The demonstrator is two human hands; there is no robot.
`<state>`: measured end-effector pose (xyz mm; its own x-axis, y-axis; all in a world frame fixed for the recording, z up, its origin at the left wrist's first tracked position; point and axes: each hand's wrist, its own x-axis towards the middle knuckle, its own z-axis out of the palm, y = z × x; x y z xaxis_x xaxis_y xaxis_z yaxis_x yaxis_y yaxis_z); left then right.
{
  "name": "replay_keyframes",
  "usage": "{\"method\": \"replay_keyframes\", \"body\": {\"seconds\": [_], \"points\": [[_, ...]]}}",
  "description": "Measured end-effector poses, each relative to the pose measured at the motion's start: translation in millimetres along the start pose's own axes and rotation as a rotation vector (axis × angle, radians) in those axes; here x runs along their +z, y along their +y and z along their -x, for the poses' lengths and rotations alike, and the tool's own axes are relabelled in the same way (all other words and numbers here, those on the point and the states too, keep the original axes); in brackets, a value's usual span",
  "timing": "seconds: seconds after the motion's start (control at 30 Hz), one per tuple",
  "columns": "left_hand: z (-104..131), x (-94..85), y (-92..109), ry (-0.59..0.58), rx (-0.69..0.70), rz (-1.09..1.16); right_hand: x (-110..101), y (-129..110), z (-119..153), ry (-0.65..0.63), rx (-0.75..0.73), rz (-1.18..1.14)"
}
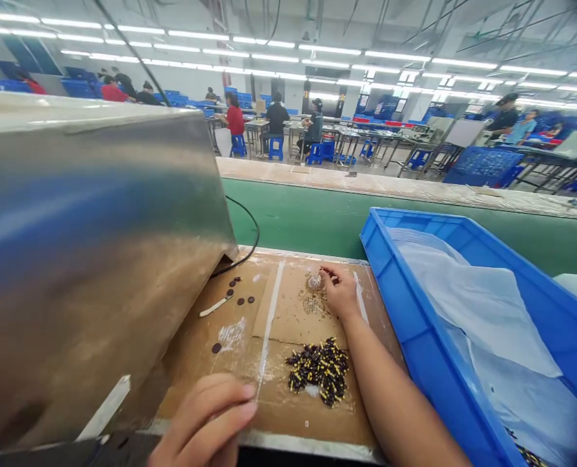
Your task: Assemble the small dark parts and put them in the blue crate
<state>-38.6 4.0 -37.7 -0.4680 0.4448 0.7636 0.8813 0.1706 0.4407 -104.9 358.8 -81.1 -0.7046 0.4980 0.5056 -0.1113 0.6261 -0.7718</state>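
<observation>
My right hand (339, 292) reaches over a cardboard sheet (288, 318), thumb and fingers pinched. At its fingertips is a small dark piece, too small to name. Right beside those fingertips lies a small clear round thing (314, 282) on the sheet, with bits scattered below it. Closer to me is a pile of small black-and-yellow parts (320, 370), left of my right forearm. My left hand (210, 421) hovers low at the front edge, blurred, its fingers loosely bent and slightly apart. Nothing shows in it, though its thumb is hidden.
A large metal housing (98, 259) stands on the left, a black cable (256, 227) beside it. Several dark discs (217, 348) and a white-handled tool (215, 306) lie on the board. At right is a blue bin (415, 311) with white sheets (473, 298). People sit far behind.
</observation>
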Motion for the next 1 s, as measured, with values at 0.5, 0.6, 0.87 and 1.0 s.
{"method": "replay_keyframes", "body": {"seconds": [0.5,0.6,0.87,1.0], "points": [[-82.4,137.6,-90.1,-0.078,-0.878,0.552,-0.6,0.6,-0.7,-0.070,-0.056,-0.030],[-83.7,133.2,-91.5,-0.009,-0.930,0.644,-0.2,0.2,-0.6,-0.077,-0.066,-0.035],[-89.6,131.6,-86.0,0.032,-0.953,0.707,1.9,2.7,-0.2,-0.097,-0.044,-0.028],[-90.4,132.4,-85.6,0.040,-0.952,0.708,3.0,4.4,1.5,-0.100,-0.036,-0.033]]}}
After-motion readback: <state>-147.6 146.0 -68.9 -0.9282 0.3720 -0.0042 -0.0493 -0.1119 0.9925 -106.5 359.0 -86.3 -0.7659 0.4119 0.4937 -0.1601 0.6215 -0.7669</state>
